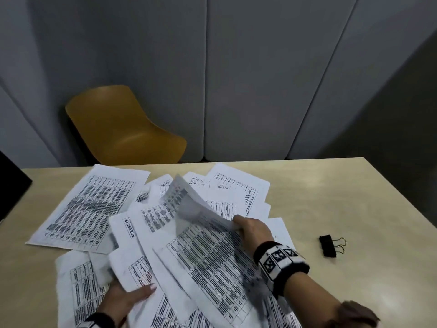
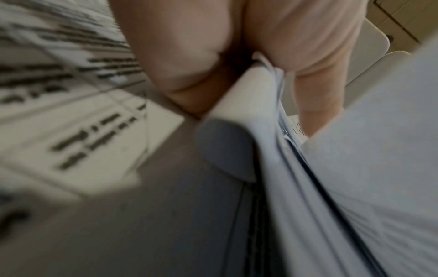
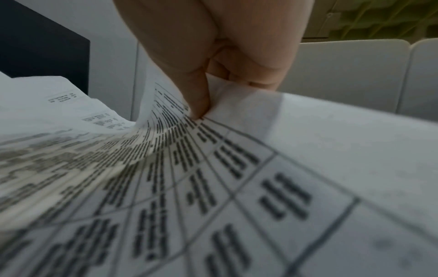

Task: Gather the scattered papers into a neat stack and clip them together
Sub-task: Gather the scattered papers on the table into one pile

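Several printed sheets with tables lie fanned across the beige table [image 1: 331, 190]. My right hand [image 1: 250, 229] pinches the edge of a curled sheet [image 1: 196, 209] lifted above the heap; the right wrist view shows thumb and fingers [image 3: 199, 101] clamped on that paper [image 3: 237, 168]. At the near left, my left hand [image 1: 127, 299] grips a bundle of gathered papers [image 1: 201, 268], thumb on top. The left wrist view shows fingers [image 2: 315, 56] curled round the stacked sheet edges [image 2: 308, 187]. A black binder clip [image 1: 329, 245] lies alone on the table to the right of my right wrist.
One large sheet [image 1: 92, 204] lies apart at the left. A mustard-yellow chair [image 1: 123, 129] stands behind the table's far edge, before grey wall panels [image 1: 260, 79]. A dark object [image 1: 11, 183] sits at the far left edge. Bare tabletop shows around the clip.
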